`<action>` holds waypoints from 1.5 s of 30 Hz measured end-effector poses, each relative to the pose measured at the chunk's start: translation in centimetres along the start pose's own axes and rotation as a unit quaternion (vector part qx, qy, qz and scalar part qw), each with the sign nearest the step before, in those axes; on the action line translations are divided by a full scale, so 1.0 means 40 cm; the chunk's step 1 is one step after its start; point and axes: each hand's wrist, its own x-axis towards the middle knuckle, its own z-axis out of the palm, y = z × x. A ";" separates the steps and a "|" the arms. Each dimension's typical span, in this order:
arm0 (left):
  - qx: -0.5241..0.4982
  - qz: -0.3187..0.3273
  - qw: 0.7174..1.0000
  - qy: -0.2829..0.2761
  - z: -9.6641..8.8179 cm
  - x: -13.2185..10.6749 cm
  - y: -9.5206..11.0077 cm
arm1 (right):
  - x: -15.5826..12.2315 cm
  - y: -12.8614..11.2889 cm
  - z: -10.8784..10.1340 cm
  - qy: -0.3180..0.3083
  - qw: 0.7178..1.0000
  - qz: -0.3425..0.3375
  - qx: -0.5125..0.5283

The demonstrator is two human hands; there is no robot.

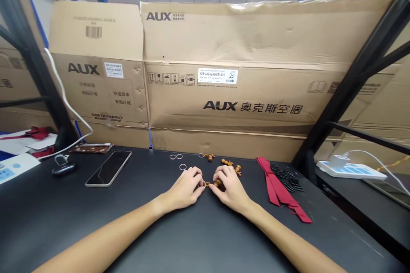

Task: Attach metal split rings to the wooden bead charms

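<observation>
One silver ring (204, 184), pinched between thumb and fingers of the left hand (188, 187); one brown wooden pendant (218, 183), held in the curled fingers of the right hand (232, 187), a short cord (207, 184) between the two, just above the black table (205, 230). Beyond the left hand: three loose rings (180, 156). Beyond the right: a cluster of brown pieces (229, 163). To the right: red ribbon (278, 192), black loops (290, 179). To the left: one phone (109, 169).

Between the dark rectangular phone (109, 169) and bare left hand (185, 188), the black tabletop (145, 179) lay open. Tall brown cardboard panels (256, 85) blocked the back.
</observation>
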 end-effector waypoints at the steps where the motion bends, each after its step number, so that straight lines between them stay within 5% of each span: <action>1: 0.008 0.002 1.000 0.003 -0.001 0.000 0.001 | -0.001 -0.001 -0.002 -0.001 1.000 -0.005 -0.013; 8: 0.065 0.022 0.998 -0.001 -0.001 -0.002 0.007 | -0.016 -0.001 0.014 -0.127 0.991 -0.008 -0.033; 13: 0.110 -0.021 0.994 0.014 0.013 -0.006 -0.003 | -0.006 0.012 0.016 -0.082 0.996 0.039 -0.011; 23: 0.085 0.001 0.995 -0.059 0.008 -0.009 -0.027 | -0.021 0.049 0.027 -0.160 0.987 0.029 0.018; 45: 0.107 0.030 0.992 -0.065 -0.002 -0.004 -0.021 | -0.016 0.040 0.017 -0.152 0.988 0.016 0.004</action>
